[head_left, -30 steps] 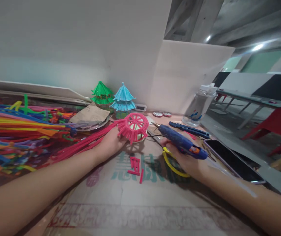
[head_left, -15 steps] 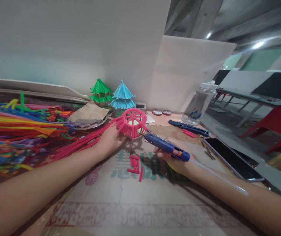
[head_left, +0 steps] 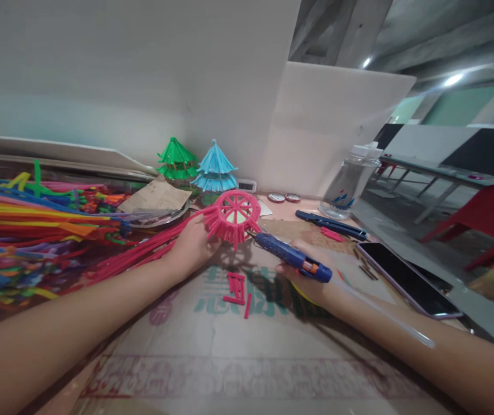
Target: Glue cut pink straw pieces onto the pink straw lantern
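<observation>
My left hand (head_left: 198, 241) is closed on the near left side of a pink pipe-cleaner roof (head_left: 234, 215), a spoked ring with short strips fanning down around it. Its fingertips are partly hidden behind the roof. In my right hand (head_left: 302, 271) is a blue hot glue gun (head_left: 292, 255), with a clear glue stick (head_left: 385, 314) trailing out of its back. The nozzle points at the roof's lower right edge; whether it touches cannot be made out. Several short pink pipe-cleaner pieces (head_left: 236, 288) lie below the roof on the printed cardboard (head_left: 177, 357).
Bundles of coloured pipe cleaners (head_left: 48, 230) fill the left side. Behind stand a green pagoda model (head_left: 176, 158) and a blue pagoda model (head_left: 214, 167). On the right are a clear bottle (head_left: 345, 181), a dark blue utility knife (head_left: 331, 225) and a phone (head_left: 406, 276).
The pink roof has turned and shifted slightly to the right in my left hand. The glue gun's nozzle stays close to its edge, and my right fingers have moved a little.
</observation>
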Motion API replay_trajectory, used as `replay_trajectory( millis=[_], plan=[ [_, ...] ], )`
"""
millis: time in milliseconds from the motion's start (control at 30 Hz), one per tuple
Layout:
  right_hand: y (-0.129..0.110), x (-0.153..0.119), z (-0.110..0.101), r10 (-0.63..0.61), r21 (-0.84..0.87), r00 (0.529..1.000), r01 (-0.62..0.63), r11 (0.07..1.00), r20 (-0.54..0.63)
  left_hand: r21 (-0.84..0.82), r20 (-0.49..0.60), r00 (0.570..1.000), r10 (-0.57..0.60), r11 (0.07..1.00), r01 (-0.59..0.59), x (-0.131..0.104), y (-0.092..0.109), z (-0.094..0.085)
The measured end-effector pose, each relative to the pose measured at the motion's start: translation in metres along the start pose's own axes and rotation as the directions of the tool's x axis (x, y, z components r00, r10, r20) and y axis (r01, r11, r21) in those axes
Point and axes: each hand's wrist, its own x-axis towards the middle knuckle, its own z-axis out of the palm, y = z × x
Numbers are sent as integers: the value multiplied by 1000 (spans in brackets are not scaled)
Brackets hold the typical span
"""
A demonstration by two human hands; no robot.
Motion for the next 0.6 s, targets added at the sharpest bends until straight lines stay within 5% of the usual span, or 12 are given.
replay_trajectory(
  millis=[600],
  plan=[
    [-5,-1,-8,-51,-83,998,54,995,46,40,11,999,45,998,-45,0,-1,0]
  ],
)
